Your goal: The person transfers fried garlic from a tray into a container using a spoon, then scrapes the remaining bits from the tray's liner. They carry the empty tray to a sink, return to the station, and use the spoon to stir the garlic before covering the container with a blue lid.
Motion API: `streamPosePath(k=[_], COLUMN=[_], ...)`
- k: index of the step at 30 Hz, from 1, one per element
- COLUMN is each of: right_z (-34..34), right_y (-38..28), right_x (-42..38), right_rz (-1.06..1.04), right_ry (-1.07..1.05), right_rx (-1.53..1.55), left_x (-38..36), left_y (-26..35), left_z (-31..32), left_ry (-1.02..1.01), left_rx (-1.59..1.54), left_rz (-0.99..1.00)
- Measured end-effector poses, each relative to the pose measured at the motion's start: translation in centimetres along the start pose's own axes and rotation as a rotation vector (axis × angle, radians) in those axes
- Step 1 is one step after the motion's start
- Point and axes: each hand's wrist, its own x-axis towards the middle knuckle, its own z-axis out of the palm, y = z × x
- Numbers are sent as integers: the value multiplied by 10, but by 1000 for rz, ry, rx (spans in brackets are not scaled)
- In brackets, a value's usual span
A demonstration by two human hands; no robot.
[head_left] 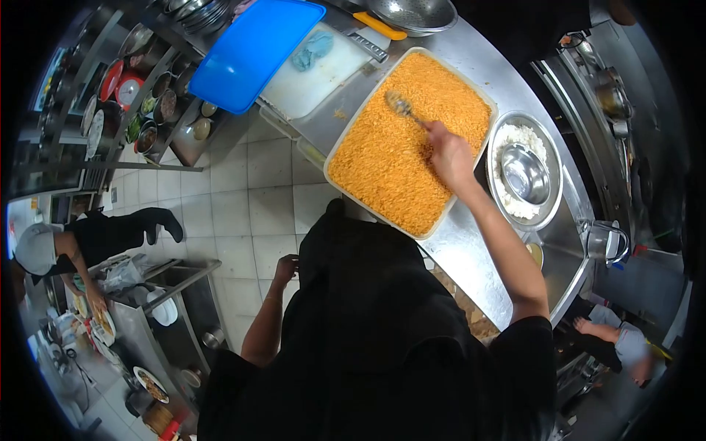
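A large rectangular tray (351, 137) full of orange rice (390, 165) lies on the steel counter. My right hand (450, 156) is closed around the handle of a metal spoon (398, 104), whose bowl rests on the rice in the upper part of the tray. My left hand (285, 270) hangs low beside my body, away from the counter; its fingers look curled, but what they hold, if anything, is hidden. Right of the tray stands a large metal bowl (555, 192) of white rice (519, 137) with a smaller steel bowl (525, 173) in it.
A blue lid (257, 53) overlaps a white cutting board (294, 96) bearing a teal cloth (312, 51). Nearby are an orange-handled knife (379, 26) and a colander (415, 13). Two other people stand apart, one far left (95, 239), one lower right (614, 338).
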Motion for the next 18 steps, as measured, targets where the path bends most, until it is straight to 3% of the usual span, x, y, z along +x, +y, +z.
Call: streamPosePath(k=[2, 6, 9, 12, 14, 16, 18], right_z=[-5, -7, -10, -3, -7, -30, -14], right_y=[-25, -50, -53, -28, -16, -19, -11], right_x=[-19, -58, -71, -64, -42, -9, 13], right_rz=[69, 6, -211, -284, -167, 132, 121], right_ry=[-175, -266, -405, -281, -106, -216, -107], right_rx=[193, 332, 293, 437, 419, 218, 219], left_x=[-2, 6, -1, 10, 35, 39, 40], left_y=[-4, -21, -12, -15, -31, -32, -29], left_z=[-2, -2, 4, 1, -13, -15, -16], left_ry=[-31, -36, 0, 23, 101, 57, 16], left_rx=[-44, 88, 211, 142, 1008, 960, 920], left_rz=[13, 103, 177, 173, 1179, 1083, 987])
